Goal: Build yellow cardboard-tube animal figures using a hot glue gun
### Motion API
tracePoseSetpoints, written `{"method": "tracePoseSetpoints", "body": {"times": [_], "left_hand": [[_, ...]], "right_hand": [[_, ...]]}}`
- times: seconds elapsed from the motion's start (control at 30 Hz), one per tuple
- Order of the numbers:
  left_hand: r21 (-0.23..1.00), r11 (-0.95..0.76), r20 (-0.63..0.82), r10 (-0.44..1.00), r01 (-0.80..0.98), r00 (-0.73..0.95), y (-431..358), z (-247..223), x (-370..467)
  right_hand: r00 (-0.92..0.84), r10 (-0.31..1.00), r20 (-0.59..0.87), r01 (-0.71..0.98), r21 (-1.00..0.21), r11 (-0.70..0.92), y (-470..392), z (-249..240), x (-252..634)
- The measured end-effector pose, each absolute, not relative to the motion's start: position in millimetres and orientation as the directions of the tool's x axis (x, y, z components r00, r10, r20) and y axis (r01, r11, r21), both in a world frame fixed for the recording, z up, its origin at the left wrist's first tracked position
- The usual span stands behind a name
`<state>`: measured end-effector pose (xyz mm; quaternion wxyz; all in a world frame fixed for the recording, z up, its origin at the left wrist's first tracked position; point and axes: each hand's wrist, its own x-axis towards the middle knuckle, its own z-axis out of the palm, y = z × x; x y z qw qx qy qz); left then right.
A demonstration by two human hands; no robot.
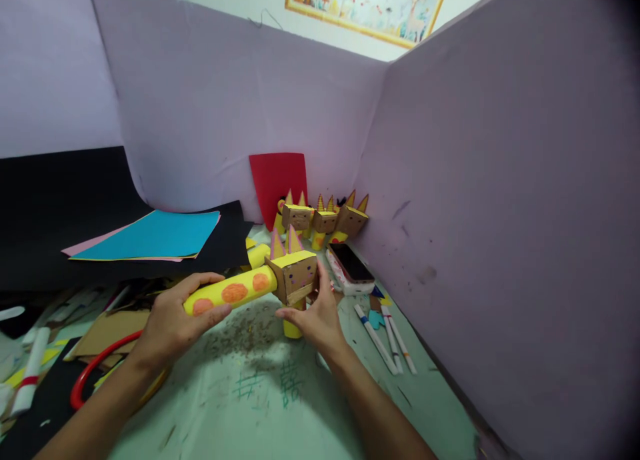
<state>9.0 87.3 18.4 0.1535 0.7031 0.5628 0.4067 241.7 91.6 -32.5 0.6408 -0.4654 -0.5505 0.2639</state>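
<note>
The box-headed figure point(296, 278), a brown cardboard box face with drawn features, pink-edged pointed horns and a yellow upright piece under it, was held over the green table surface point(220, 407), and everything else lay around it. The right hand point(323, 317) gripped it from its right side, the thumb pressed low at the front by the yellow piece and the fingers reaching up along the side of the box, some of them hidden behind it. To its left, the left hand point(173, 317) pinched the yellow tube point(227, 293), marked with orange spots, between the thumb below and the fingers above; how closely those fingers were pressed together could not be told. The tube slanted upward, its far end at the left side of the box head; whether the two touched was unclear. Behind the figure stood more horned figures point(325, 222), with a red sheet point(280, 180) behind the leftmost. Behind it to the right, a phone point(351, 263) lay on a white box point(357, 288). Nearer and to its right were white markers point(376, 340) and a blue scrap point(376, 319). Well to its left lay a blue sheet point(155, 237), and brown crumbs point(243, 333) were scattered just below and left of it.
</note>
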Motion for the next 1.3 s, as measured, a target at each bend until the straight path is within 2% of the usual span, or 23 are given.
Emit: {"method": "tracePoseSetpoints", "body": {"times": [0.27,0.53,0.97,1.3], "left_hand": [[0.751,-0.279,0.374,0.927,0.599,-0.036,88.5,17.2,11.4],[0.767,-0.281,0.355,0.935,0.577,-0.017,92.0,17.6,9.1],[0.782,-0.255,0.32,0.947,0.569,-0.014,91.2,18.3,12.0],[0.767,-0.289,0.357,0.934,0.573,-0.007,90.6,17.2,12.4]], "right_hand": [[0.172,0.864,0.474,0.359,-0.847,0.393,85.2,-25.4,241.0],[0.192,0.841,0.505,0.426,-0.815,0.392,86.2,-25.6,241.5],[0.222,0.846,0.485,0.422,-0.83,0.365,84.4,-23.8,239.8],[0.262,0.853,0.452,0.379,-0.861,0.34,82.5,-21.7,238.6]]}}
